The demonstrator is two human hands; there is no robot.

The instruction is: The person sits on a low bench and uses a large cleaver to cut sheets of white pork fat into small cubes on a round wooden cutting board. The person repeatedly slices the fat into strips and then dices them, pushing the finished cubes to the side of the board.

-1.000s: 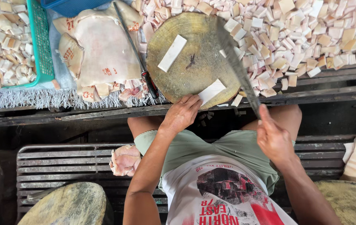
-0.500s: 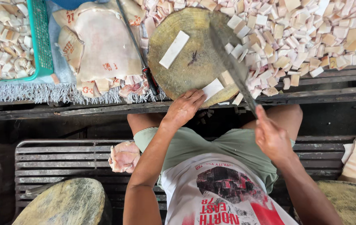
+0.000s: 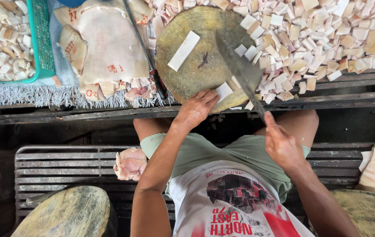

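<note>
My right hand (image 3: 282,147) grips the handle of a large knife (image 3: 240,70), its blade lying across the round wooden chopping block (image 3: 198,66). My left hand (image 3: 196,107) rests on the block's near edge, its fingers holding down a pale strip (image 3: 224,91) right beside the blade. A second long white strip (image 3: 184,50) lies on the block's far left part. Several cut pale cubes (image 3: 319,35) are heaped to the right of the block.
A large pale slab of skin with red stamps (image 3: 108,48) lies left of the block, a thin dark tool (image 3: 148,57) across it. A green basket (image 3: 42,39) of cubes stands far left. Another round block (image 3: 64,215) and a pink piece (image 3: 130,163) lie on the bench.
The knife blade has swung left and down onto the block, toward the strip under my left hand. My left hand has slid slightly forward on the strip.
</note>
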